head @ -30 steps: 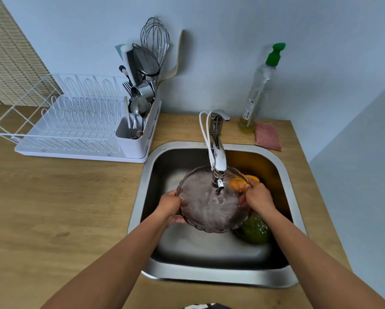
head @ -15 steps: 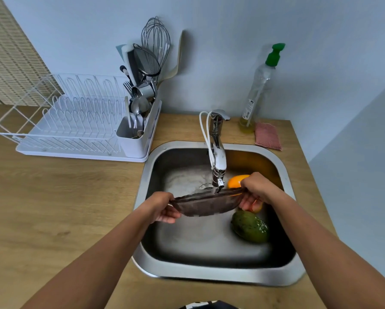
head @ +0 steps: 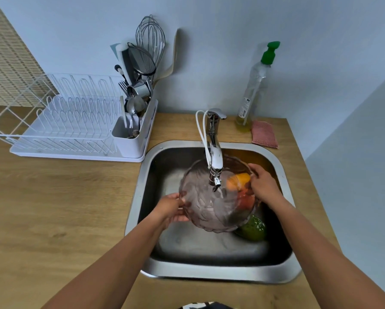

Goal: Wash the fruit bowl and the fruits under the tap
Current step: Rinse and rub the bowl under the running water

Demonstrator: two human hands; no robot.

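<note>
Fruit bowl (head: 206, 204) over fruits (head: 253, 227) in sink (head: 142, 175)

Fruit bowl (head: 207, 206): clear glass with a smoky pinkish tint and a raised swirling relief. Seen through it: one orange fruit (head: 239, 180), one red fruit (head: 246, 200). Near right, a green fruit (head: 254, 228) flecked with white. Sink (head: 209, 273): brushed steel grey. Tap (head: 215, 152): bright chrome. Table (head: 53, 208): light wood grain. Dish rack (head: 60, 123): white. Soap bottle (head: 254, 85): clear, green cap, yellowish liquid. Cloth (head: 264, 134): pink, fine weave.
</note>
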